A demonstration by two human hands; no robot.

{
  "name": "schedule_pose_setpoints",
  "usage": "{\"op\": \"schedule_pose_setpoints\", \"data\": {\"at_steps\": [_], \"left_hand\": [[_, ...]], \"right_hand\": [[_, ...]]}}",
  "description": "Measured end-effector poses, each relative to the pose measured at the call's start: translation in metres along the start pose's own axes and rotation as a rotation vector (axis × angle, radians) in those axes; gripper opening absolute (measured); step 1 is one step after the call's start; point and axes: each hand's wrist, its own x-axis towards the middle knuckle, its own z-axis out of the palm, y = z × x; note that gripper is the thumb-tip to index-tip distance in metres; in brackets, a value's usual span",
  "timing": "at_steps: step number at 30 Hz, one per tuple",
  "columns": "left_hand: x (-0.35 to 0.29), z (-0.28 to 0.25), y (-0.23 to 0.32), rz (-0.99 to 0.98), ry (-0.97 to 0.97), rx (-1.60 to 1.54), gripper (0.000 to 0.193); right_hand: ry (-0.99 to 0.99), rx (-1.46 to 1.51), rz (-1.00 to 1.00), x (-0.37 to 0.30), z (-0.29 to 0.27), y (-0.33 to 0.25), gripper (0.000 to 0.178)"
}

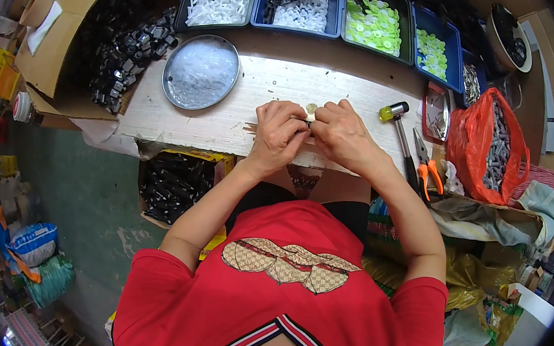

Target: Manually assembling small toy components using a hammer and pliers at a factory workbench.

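At the front of the white worktop [180, 124], my left hand [274, 135] and my right hand [344, 134] meet with their fingertips bent inward. Both are closed in a pinch at a small piece with a dark part between the fingers; its kind is mostly hidden. Just beyond the fingertips shows a small pale yellowish round bit [311, 108], and I cannot tell if it belongs to the pinched piece. Left of my hands stands a round metal tray [233, 86] holding clear film-like material. To the right lie a mallet [395, 112] with a yellow end and orange-handled pliers [423, 151].
Along the back stand bins of white parts [219, 1], white discs [301, 8], green-and-white discs [374, 25] and more green pieces [431, 52]. A cardboard box [59, 46] spills black parts [128, 60] at left. A red bag [465, 143] of grey parts sits at right.
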Motion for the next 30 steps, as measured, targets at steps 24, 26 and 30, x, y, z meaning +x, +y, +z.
{"op": "schedule_pose_setpoints", "data": {"at_steps": [24,26,30], "left_hand": [[0.1,-0.104,-0.09,-0.217,-0.023,0.604,0.023],[0.123,-0.102,-0.106,-0.221,-0.085,0.851,0.029],[0.159,-0.093,-0.131,-0.512,-0.344,0.828,0.033]], "right_hand": [[0.08,-0.441,1.354,-0.284,-0.152,0.163,0.036],[0.1,-0.32,1.222,-0.294,-0.137,0.176,0.043],[-0.005,-0.335,1.301,-0.274,-0.139,0.17,0.039]]}}
